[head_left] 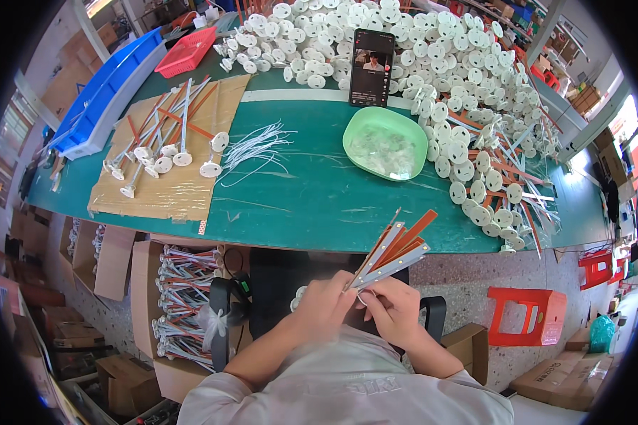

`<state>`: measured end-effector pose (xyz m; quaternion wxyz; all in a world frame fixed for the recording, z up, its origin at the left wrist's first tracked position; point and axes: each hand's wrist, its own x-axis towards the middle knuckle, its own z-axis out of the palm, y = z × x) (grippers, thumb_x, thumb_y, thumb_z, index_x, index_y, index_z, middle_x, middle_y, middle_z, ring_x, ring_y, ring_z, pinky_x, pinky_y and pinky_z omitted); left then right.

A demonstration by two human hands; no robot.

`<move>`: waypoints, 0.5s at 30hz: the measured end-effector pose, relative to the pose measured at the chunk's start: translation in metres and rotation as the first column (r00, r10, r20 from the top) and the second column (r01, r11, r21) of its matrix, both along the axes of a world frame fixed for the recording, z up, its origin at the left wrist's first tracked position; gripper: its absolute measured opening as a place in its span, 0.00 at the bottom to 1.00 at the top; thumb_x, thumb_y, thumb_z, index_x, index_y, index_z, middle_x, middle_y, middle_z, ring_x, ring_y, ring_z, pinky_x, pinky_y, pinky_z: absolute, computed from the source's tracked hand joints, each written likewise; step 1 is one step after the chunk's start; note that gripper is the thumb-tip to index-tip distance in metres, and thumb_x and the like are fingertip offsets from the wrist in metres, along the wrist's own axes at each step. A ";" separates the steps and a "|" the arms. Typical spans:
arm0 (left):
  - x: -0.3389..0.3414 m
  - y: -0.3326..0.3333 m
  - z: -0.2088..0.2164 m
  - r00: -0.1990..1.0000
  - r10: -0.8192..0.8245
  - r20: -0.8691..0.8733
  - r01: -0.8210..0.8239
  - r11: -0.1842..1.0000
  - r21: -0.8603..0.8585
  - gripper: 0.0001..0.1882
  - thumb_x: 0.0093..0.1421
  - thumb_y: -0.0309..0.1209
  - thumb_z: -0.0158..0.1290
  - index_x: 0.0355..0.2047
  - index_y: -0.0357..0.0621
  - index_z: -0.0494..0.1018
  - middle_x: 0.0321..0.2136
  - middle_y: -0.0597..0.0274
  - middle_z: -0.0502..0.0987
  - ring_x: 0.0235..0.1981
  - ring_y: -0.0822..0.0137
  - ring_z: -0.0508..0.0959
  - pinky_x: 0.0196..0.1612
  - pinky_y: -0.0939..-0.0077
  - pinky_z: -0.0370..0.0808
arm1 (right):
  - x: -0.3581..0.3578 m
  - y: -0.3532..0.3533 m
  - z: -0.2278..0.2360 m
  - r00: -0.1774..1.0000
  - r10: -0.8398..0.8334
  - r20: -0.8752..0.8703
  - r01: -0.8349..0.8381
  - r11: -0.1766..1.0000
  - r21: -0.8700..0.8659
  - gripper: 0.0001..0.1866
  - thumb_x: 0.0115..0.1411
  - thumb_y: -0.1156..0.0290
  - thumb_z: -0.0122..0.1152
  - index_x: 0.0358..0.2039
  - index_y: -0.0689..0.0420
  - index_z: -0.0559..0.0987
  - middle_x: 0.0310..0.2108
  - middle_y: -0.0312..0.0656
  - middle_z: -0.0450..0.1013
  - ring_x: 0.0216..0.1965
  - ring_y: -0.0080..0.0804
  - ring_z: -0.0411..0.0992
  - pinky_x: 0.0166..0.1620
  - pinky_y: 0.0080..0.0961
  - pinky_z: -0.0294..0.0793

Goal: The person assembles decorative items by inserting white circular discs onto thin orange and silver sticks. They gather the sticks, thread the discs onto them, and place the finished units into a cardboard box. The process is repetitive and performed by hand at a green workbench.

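A fan of orange and grey strips (392,253) sits low over the lap, below the tabletop (312,191) edge, its bottom ends pinched between both hands so the tips splay upward. The left hand (324,301) and right hand (397,304) both have fingers clenched on the bundle's base, apparently with a thin white tie. Loose ties (256,147), a green bowl (385,143) and piled white discs (468,152) lie within reach ahead.

Both hands — left hand (324,301), right hand (395,306) — grip strips (393,249).

Both hands (361,301) meet at the lap, grips closed.
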<state>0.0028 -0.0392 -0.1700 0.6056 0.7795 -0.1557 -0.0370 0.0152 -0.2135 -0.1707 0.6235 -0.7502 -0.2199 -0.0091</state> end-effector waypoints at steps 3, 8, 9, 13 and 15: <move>0.001 0.001 -0.007 0.999 0.006 -0.042 -0.006 1.000 0.000 0.11 0.64 0.30 0.43 0.41 0.34 0.66 0.21 0.49 0.75 0.23 0.48 0.77 0.27 0.59 0.71 | 0.012 -0.005 0.008 0.893 0.054 0.447 0.064 0.967 -0.245 0.09 0.50 0.82 0.63 0.34 0.65 0.78 0.29 0.45 0.75 0.25 0.33 0.76 0.24 0.21 0.74; 0.000 -0.001 -0.007 0.999 0.018 -0.036 -0.017 1.000 0.013 0.11 0.66 0.31 0.42 0.41 0.33 0.64 0.19 0.52 0.72 0.19 0.55 0.74 0.24 0.65 0.68 | 0.014 -0.007 0.004 0.767 0.121 0.630 0.139 0.927 -0.348 0.14 0.42 0.80 0.65 0.33 0.64 0.78 0.29 0.43 0.75 0.25 0.35 0.75 0.25 0.25 0.74; -0.001 -0.001 -0.006 0.996 0.034 -0.089 -0.032 0.999 0.016 0.12 0.65 0.31 0.44 0.43 0.34 0.64 0.21 0.47 0.74 0.21 0.48 0.75 0.26 0.58 0.69 | 0.014 -0.006 0.003 0.767 0.117 0.631 0.151 0.923 -0.355 0.13 0.43 0.80 0.65 0.32 0.63 0.78 0.28 0.43 0.75 0.25 0.35 0.74 0.25 0.25 0.74; -0.003 -0.004 -0.005 0.998 0.046 -0.036 -0.045 0.999 0.031 0.13 0.65 0.32 0.45 0.44 0.34 0.63 0.20 0.47 0.74 0.21 0.48 0.75 0.26 0.59 0.69 | 0.013 0.000 -0.004 0.807 0.063 0.587 0.132 0.950 -0.283 0.08 0.47 0.80 0.64 0.30 0.63 0.77 0.24 0.41 0.72 0.22 0.32 0.72 0.23 0.22 0.71; -0.003 -0.005 -0.009 0.995 0.059 -0.086 -0.057 0.998 0.022 0.14 0.65 0.32 0.45 0.44 0.34 0.62 0.20 0.46 0.74 0.21 0.48 0.75 0.26 0.58 0.69 | 0.010 0.001 -0.010 0.920 0.031 0.391 0.050 0.979 -0.196 0.05 0.51 0.79 0.62 0.30 0.64 0.77 0.23 0.42 0.72 0.19 0.29 0.70 0.21 0.20 0.68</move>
